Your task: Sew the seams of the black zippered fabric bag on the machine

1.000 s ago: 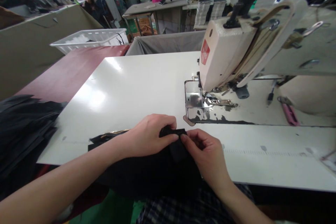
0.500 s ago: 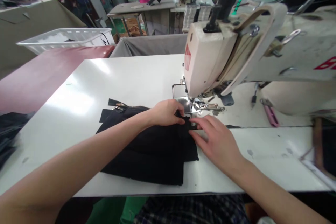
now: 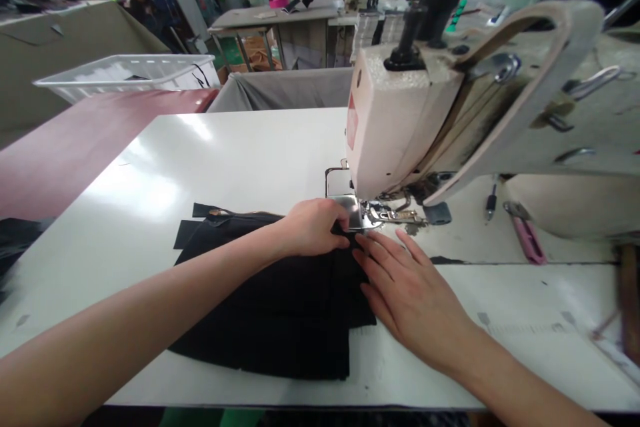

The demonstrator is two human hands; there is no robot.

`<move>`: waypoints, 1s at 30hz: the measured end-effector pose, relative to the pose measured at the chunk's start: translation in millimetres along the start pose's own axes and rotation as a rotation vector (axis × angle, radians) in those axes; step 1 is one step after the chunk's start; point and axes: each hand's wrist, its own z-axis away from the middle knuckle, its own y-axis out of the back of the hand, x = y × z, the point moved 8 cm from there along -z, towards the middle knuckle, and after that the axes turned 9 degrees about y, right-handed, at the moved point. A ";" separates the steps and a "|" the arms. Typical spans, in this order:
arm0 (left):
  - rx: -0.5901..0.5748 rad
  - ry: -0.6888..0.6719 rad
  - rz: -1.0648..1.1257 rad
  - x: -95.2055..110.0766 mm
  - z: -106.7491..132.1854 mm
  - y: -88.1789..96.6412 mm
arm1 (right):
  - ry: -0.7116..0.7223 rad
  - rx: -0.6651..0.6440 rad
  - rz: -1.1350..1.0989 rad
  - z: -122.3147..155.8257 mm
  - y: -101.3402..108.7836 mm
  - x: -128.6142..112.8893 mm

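A piece of black fabric (image 3: 280, 307) lies flat on the white sewing table (image 3: 240, 153), its far right corner at the presser foot (image 3: 373, 217) of the cream sewing machine (image 3: 450, 107). My left hand (image 3: 313, 230) pinches that corner, fingers curled on the cloth just left of the foot. My right hand (image 3: 410, 290) lies with its fingers stretched out, their tips pressing the fabric's right edge. A zip with a gold-coloured pull (image 3: 220, 213) shows at the fabric's far left edge.
A white plastic basket (image 3: 125, 73) stands on a dark red surface (image 3: 75, 153) at the far left. Pink snips (image 3: 525, 237) lie right of the machine. A grey cloth bin (image 3: 285, 87) hangs behind the table. More dark fabric (image 3: 15, 240) sits at the left edge.
Both hands carried the black fabric from the table's near edge up to the presser foot. My right hand went from a pinch to flat fingers on the cloth.
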 end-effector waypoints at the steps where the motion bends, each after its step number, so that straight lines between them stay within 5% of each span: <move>1: 0.004 -0.002 -0.007 0.5 0.3 0.2 | -0.001 -0.005 -0.002 -0.5 0.1 0.1; 12: 0.158 0.026 -0.014 5.0 4.4 2.4 | -0.030 -0.054 0.004 -1.6 2.4 12.1; 30: 0.164 0.004 0.089 -0.5 -36.5 10.4 | -0.062 0.023 -0.017 -9.4 0.6 30.8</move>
